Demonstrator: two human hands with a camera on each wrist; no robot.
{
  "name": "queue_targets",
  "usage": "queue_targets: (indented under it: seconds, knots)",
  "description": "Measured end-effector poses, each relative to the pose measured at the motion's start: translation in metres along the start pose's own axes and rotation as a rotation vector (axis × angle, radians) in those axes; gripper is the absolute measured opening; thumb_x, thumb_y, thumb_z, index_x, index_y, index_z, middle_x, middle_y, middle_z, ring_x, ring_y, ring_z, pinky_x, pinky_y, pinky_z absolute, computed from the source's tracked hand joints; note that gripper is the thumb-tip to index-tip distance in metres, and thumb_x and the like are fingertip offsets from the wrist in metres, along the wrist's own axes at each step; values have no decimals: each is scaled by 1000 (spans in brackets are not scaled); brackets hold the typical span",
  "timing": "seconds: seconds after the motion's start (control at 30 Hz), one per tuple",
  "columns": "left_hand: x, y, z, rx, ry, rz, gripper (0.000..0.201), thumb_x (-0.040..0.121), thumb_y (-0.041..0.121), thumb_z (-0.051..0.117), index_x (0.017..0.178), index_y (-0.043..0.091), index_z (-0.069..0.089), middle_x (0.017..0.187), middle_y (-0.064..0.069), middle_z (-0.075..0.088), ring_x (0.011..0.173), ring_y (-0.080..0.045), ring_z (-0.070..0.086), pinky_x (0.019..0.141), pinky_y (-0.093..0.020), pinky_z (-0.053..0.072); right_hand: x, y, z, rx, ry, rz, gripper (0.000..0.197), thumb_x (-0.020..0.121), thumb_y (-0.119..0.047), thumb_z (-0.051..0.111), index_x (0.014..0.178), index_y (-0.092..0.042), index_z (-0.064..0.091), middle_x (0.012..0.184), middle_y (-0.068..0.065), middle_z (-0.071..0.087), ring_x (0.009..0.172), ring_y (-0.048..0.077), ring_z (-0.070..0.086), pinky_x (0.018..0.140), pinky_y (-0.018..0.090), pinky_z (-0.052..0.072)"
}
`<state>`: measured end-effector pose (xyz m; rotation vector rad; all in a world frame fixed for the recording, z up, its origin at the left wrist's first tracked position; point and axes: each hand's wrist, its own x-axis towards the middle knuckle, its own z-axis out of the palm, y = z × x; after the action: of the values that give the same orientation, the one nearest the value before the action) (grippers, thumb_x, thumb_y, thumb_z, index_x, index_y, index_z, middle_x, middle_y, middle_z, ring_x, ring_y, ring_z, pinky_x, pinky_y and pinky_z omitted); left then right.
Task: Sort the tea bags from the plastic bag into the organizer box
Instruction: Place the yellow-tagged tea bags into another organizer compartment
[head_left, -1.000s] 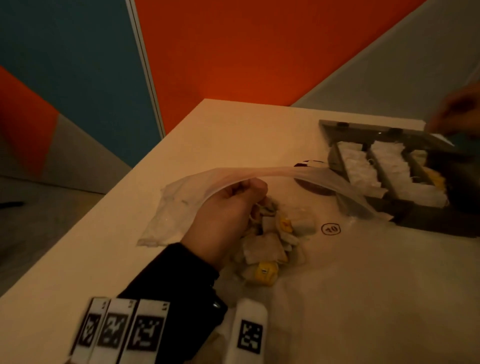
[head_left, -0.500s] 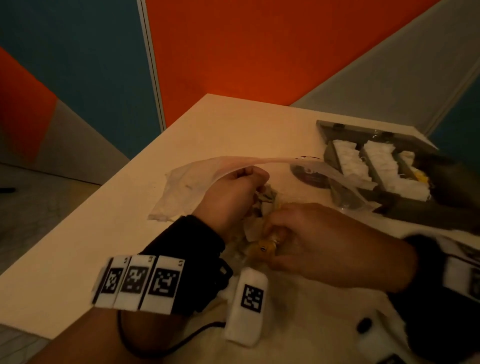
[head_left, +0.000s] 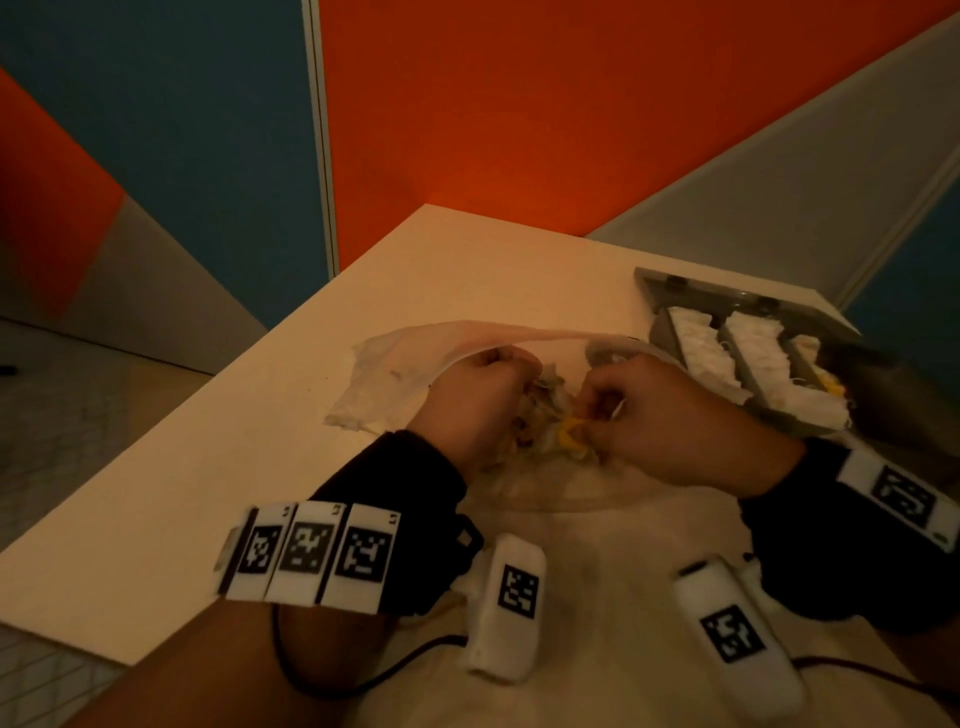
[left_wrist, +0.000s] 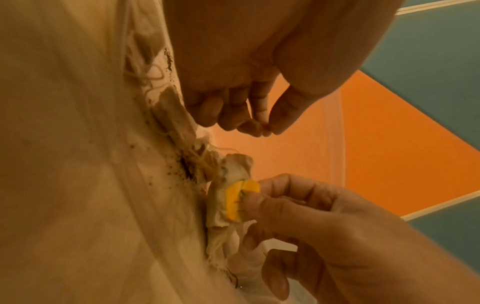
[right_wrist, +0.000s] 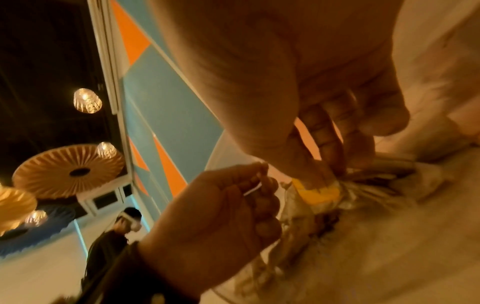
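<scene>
A clear plastic bag (head_left: 400, 374) lies in the middle of the white table (head_left: 218, 467), with a heap of tea bags (head_left: 545, 410) inside it. My left hand (head_left: 514, 364) grips the bag's upper edge and holds the mouth up. My right hand (head_left: 597, 415) reaches into the mouth and pinches a tea bag by its yellow tag (left_wrist: 240, 200); the yellow tag (right_wrist: 318, 193) also shows under my thumb. The grey organizer box (head_left: 691, 286) stands open at the right, with white tea bags (head_left: 753, 358) filling two of its rows and a few yellow-tagged ones in a third.
The table's left edge (head_left: 156, 452) runs diagonally close to my left forearm. Loose tea grains (left_wrist: 182, 164) lie inside the bag. A person (right_wrist: 114, 232) stands far off in the room. Marker blocks and a cable (head_left: 374, 675) sit at my wrists.
My right hand came back from the organizer box to the bag mouth and took hold of a yellow-tagged tea bag. The left hand kept its grip on the bag edge.
</scene>
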<state>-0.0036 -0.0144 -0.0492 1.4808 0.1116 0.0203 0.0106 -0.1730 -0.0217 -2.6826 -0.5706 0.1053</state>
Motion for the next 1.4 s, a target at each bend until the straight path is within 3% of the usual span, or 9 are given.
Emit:
queue_targets:
  seconds: [0.17, 0.33, 0.47, 0.6, 0.77, 0.93, 1.03, 1.17, 1.4]
  knots:
    - [-3, -1, 3, 30, -135, -6, 27, 85, -3, 58, 102, 17, 65, 88, -9, 64, 71, -22, 57, 66, -33, 46, -1, -2, -14, 54, 15, -43, 17, 87, -12, 69, 81, -28, 68, 78, -4, 66, 62, 11, 64, 55, 27, 50]
    - [-5, -2, 3, 146, -269, 163, 35, 80, -4, 67, 111, 12, 64, 105, -7, 71, 95, -17, 67, 85, -36, 55, -4, -16, -26, 62, -41, -139, 26, 92, -4, 58, 95, -28, 68, 80, -13, 58, 74, 14, 58, 66, 39, 51]
    - [-3, -5, 2, 116, -284, 178, 24, 84, 2, 69, 108, -1, 65, 104, -21, 70, 86, -22, 67, 81, -39, 55, -5, -21, -32, 121, -17, -121, 29, 89, -1, 61, 101, -27, 61, 82, -3, 64, 77, 18, 61, 73, 47, 55]
    - [-1, -7, 0, 122, -212, 171, 14, 89, 15, 68, 87, 1, 68, 76, -11, 71, 60, -11, 64, 55, -22, 50, -1, -20, -31, 134, 73, -64, 27, 91, -3, 59, 104, -26, 58, 85, -3, 64, 82, 19, 62, 76, 44, 55]
    - [9, -12, -2, 86, -34, 129, 22, 91, 24, 65, 85, 3, 66, 70, -8, 68, 54, -10, 60, 54, -23, 47, 16, 7, -24, -144, -16, 98, 26, 88, -7, 59, 108, -23, 60, 109, -3, 60, 101, 19, 58, 83, 33, 49]
    - [13, -18, 0, 74, 9, 95, 22, 93, 24, 62, 88, 3, 64, 67, -4, 66, 48, -7, 55, 52, -23, 41, 34, 21, -7, -408, -134, 98, 24, 88, -9, 52, 108, -2, 63, 108, 13, 65, 94, 28, 62, 76, 33, 50]
    - [12, -18, -2, 64, 4, 87, 21, 94, 23, 61, 86, 4, 64, 64, -1, 65, 40, -3, 51, 47, -20, 39, 40, 24, -3, -518, -220, 119, 22, 94, -12, 50, 110, -2, 62, 103, 9, 64, 85, 21, 55, 62, 21, 37]
    - [12, -19, -2, 71, 8, 96, 19, 94, 22, 61, 85, 6, 67, 66, 1, 67, 47, -3, 55, 52, -22, 41, 48, 24, -10, -437, -238, 183, 27, 85, -10, 63, 110, -10, 52, 105, 6, 55, 89, 21, 50, 63, 24, 39]
    - [13, -19, -2, 85, 37, 121, 19, 93, 19, 62, 84, 2, 66, 77, -10, 71, 74, -22, 66, 81, -42, 55, 39, 18, -15, -302, -37, 193, 15, 87, -9, 56, 89, -5, 70, 107, 15, 68, 93, 26, 61, 77, 28, 48]
